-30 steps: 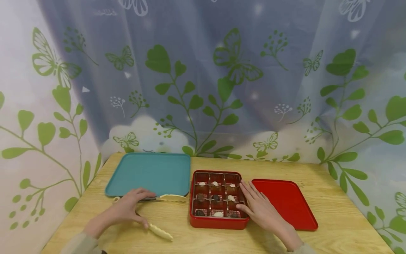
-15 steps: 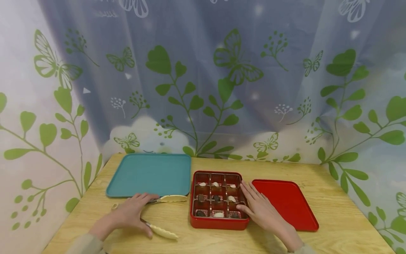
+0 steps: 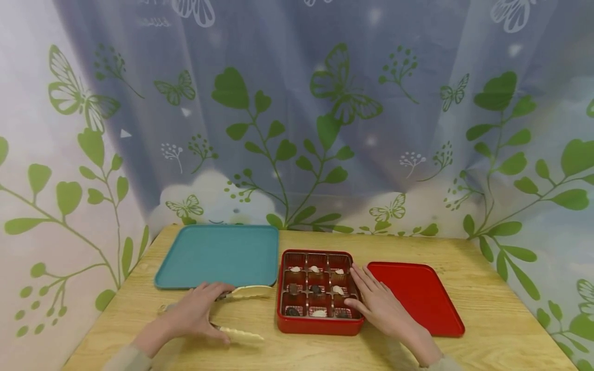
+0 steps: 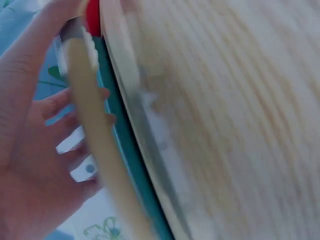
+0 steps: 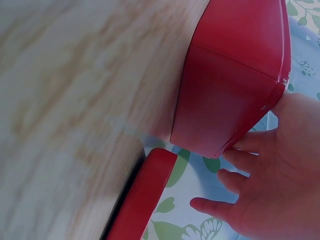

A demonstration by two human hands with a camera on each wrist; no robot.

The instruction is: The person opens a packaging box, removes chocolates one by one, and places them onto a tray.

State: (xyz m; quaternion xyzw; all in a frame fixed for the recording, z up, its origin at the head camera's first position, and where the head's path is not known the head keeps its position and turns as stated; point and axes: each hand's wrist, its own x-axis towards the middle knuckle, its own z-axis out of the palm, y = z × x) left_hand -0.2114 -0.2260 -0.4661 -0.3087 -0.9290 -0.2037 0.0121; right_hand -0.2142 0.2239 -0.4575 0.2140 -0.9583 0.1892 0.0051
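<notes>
My left hand (image 3: 192, 312) holds a pair of tongs with cream scalloped tips (image 3: 252, 292), thumb at the near arm and fingers at the far one. The tongs' tips point right and stand apart, with nothing between them. In the left wrist view one cream tongs arm (image 4: 92, 115) crosses in front of the fingers. A red square tin (image 3: 320, 325) holds a clear divided insert with small white and dark pieces (image 3: 316, 289) in its compartments. Straight fingers of my right hand (image 3: 378, 301) rest along the tin's right rim. The right wrist view shows that tin's side (image 5: 215, 95) up close.
A teal tray (image 3: 223, 252) lies at the back left, just beyond the tongs. Right of the tin lies a flat red lid (image 3: 417, 293), partly behind my right hand. A printed curtain (image 3: 297, 129) hangs behind the wooden table (image 3: 487, 288).
My left hand has shifted slightly right with the tongs. The near tip has swung away from me, narrowing the gap between the tips. My right hand stays on the tin.
</notes>
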